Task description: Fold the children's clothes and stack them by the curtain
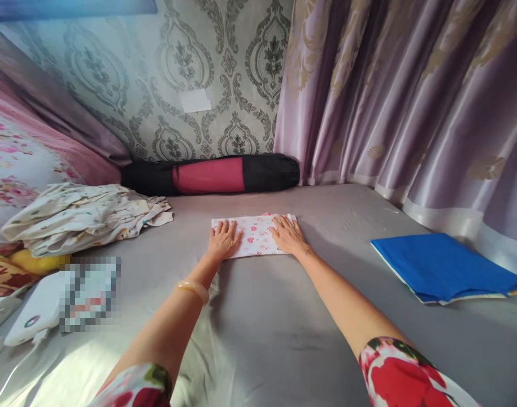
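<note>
A small folded white cloth with pink prints [257, 233] lies flat on the grey bed sheet [283, 316]. My left hand [224, 238] rests palm down on its left end, fingers spread. My right hand [287, 234] presses flat on its right end, fingers stretched out. Both arms reach forward from flowered sleeves; a pale bangle sits on my left wrist.
A pile of cream printed clothes [84, 217] lies at the left. A black and red roll bag [211, 174] lies against the patterned wall. A folded blue cloth [447, 265] sits at the right below the purple curtain [411, 96]. White devices [33, 314] lie at the near left.
</note>
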Available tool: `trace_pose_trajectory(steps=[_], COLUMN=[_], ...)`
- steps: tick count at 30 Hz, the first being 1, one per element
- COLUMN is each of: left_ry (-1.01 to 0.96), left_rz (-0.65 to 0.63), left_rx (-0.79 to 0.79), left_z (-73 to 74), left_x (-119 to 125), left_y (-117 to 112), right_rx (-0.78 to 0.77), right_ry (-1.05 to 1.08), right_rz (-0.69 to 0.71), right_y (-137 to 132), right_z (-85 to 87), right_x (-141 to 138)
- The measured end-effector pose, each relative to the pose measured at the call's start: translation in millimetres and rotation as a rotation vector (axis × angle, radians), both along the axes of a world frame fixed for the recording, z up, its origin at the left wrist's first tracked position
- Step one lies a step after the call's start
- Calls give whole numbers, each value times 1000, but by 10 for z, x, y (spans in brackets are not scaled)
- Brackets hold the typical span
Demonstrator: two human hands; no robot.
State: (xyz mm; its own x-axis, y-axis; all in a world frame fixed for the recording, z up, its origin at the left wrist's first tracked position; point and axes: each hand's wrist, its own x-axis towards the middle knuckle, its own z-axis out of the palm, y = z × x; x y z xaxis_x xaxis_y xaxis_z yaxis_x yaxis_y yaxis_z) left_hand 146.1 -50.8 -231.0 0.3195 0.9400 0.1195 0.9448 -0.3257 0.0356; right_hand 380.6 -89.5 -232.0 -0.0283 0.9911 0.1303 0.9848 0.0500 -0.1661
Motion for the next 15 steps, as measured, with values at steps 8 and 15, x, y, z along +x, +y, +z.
trace_pose_trajectory(steps=[8,15], left_ry=[13,48], left_rz=[2,-5], left_rx=[13,-51], left_z=[-52,52], left_x=[-16,31], left_y=[15,46], right_rx=[-8,-16], right_ry=[14,-10], right_rz=[0,-5], right_y=[-9,38], right_z=[-2,80], right_x=[6,-60])
